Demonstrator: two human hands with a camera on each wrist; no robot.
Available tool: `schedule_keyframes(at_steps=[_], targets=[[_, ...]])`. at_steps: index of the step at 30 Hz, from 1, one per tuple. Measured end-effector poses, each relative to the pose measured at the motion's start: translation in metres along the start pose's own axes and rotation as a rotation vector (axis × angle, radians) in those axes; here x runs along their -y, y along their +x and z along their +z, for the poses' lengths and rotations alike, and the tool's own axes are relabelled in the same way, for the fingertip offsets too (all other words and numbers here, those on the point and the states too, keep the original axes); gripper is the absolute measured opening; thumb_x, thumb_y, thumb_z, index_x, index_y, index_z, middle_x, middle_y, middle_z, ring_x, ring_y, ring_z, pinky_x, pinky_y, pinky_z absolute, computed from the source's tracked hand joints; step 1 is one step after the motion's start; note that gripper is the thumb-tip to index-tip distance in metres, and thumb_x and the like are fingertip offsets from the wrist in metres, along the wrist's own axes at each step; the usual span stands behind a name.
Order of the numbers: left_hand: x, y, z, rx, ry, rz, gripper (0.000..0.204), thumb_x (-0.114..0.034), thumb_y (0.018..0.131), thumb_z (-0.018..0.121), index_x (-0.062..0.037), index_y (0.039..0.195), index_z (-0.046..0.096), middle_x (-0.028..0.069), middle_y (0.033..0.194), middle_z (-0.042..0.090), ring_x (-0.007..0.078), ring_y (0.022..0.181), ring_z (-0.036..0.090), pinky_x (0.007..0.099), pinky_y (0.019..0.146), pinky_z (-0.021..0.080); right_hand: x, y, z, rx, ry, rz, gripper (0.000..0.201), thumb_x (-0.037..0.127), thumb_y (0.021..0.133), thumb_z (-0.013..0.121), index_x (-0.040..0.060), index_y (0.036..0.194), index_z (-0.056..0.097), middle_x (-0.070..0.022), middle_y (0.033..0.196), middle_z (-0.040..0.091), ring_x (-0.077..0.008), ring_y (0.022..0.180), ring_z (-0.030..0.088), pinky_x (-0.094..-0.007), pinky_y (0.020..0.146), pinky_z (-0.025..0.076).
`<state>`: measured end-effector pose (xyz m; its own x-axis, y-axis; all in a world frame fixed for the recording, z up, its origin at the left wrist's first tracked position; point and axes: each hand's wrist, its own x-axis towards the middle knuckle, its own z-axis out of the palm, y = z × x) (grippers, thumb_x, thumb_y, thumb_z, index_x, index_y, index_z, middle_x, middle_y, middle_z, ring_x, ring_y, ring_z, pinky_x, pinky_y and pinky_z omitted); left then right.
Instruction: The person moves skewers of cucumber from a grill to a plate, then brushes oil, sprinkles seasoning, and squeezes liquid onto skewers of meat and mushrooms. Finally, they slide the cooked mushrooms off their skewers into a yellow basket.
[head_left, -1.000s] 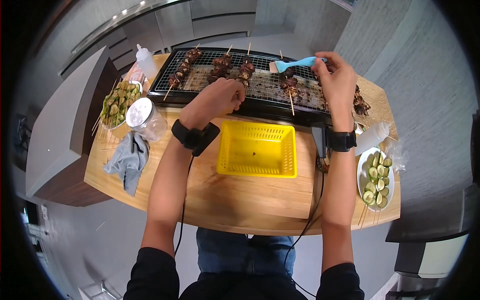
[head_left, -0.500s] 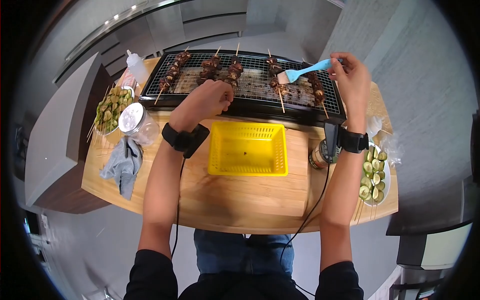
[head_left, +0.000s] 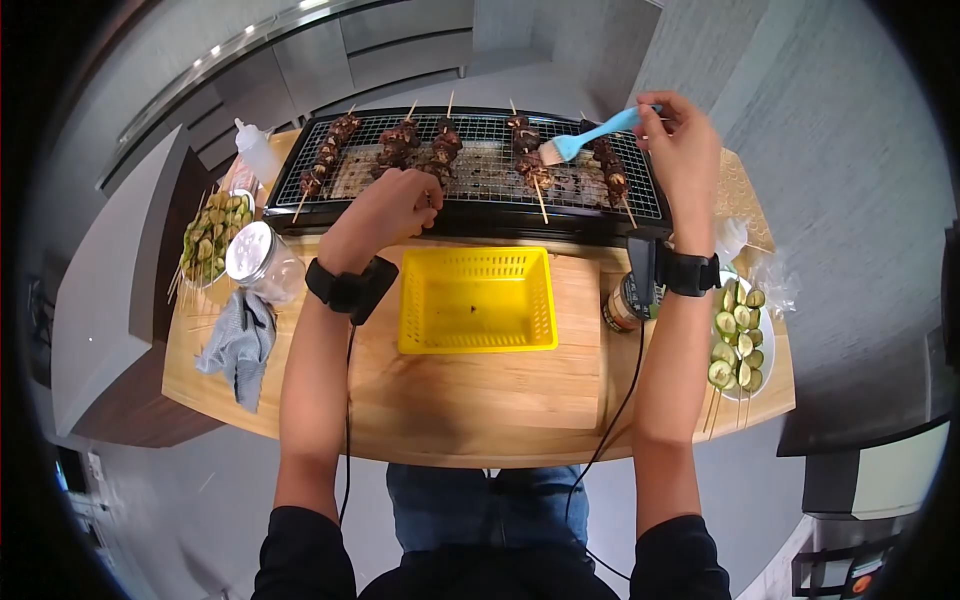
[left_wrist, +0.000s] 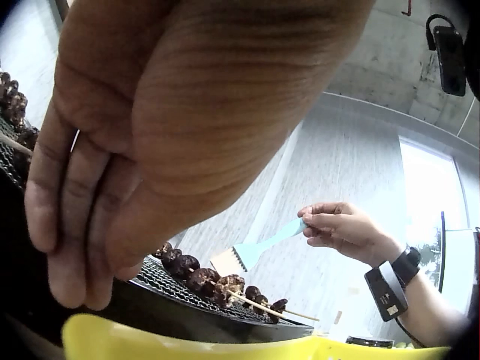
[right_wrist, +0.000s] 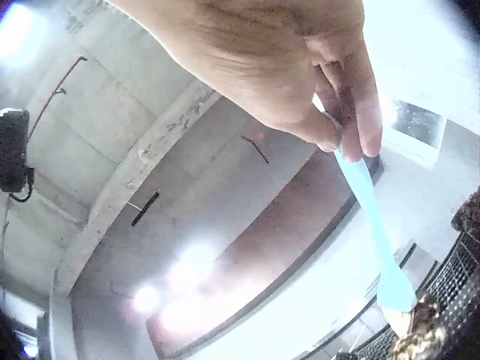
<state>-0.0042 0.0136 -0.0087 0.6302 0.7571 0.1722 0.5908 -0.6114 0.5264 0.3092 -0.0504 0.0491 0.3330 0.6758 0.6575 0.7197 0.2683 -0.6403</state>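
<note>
My right hand (head_left: 683, 150) pinches the light-blue handle of a basting brush (head_left: 603, 128) over the right half of the grill. The brush's pale bristles are right at the lower meat pieces of a meat skewer (head_left: 528, 160). In the right wrist view the brush (right_wrist: 371, 210) hangs from thumb and fingertips, its head against browned meat. My left hand (head_left: 385, 208) hovers at the grill's front edge, near another skewer (head_left: 442, 150). In the left wrist view its loosely bent fingers (left_wrist: 71, 255) point down and hold nothing.
Several meat skewers lie across the black grill (head_left: 480, 218). A yellow basket (head_left: 478, 348) stands on the cutting board (head_left: 470, 400) before it. At left are a lidded jar (head_left: 262, 262), a grey cloth (head_left: 240, 345) and a plate of vegetable skewers (head_left: 212, 238); cucumber skewers (head_left: 740, 335) sit at right.
The brush has moved from the skewer's upper end down to its lower meat pieces, still in my right hand. My left hand stays by the grill's front edge. The head view has shifted slightly.
</note>
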Motion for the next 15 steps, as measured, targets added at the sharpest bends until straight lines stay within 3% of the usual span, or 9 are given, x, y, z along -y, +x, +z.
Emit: schedule_keyframes(at_steps=[5, 10, 15], targets=[[0.001, 0.0, 0.001, 0.002, 0.005, 0.031, 0.01, -0.003, 0.077, 0.063, 0.0036, 0.084, 0.066, 0.0162, 0.078, 0.069, 0.0303, 0.071, 0.067, 0.0341, 0.067, 0.053, 0.0, 0.002, -0.006, -0.059, 0.018, 0.033, 0.015, 0.01, 0.09, 0.062, 0.0005, 0.1, 0.068, -0.01, 0.076, 0.07, -0.0165, 0.067, 0.07, -0.0279, 0.061, 0.053], [-0.003, 0.0, 0.001, -0.009, 0.013, 0.034, 0.01, -0.002, 0.076, 0.063, 0.0031, 0.084, 0.067, 0.0161, 0.076, 0.068, 0.0308, 0.069, 0.067, 0.0346, 0.066, 0.053, 0.001, 0.0, 0.011, 0.011, 0.212, -0.011, 0.015, 0.009, 0.09, 0.061, -0.0009, 0.099, 0.068, -0.0112, 0.076, 0.07, -0.0167, 0.067, 0.07, -0.0276, 0.06, 0.053], [-0.002, -0.001, -0.001, 0.006, 0.006, 0.032, 0.01, -0.003, 0.077, 0.064, 0.0036, 0.085, 0.067, 0.0177, 0.076, 0.068, 0.0319, 0.07, 0.066, 0.0349, 0.066, 0.053, 0.001, -0.001, 0.002, 0.005, 0.044, 0.042, 0.015, 0.009, 0.09, 0.062, -0.0025, 0.098, 0.068, -0.0113, 0.077, 0.07, -0.0168, 0.067, 0.07, -0.0269, 0.061, 0.054]])
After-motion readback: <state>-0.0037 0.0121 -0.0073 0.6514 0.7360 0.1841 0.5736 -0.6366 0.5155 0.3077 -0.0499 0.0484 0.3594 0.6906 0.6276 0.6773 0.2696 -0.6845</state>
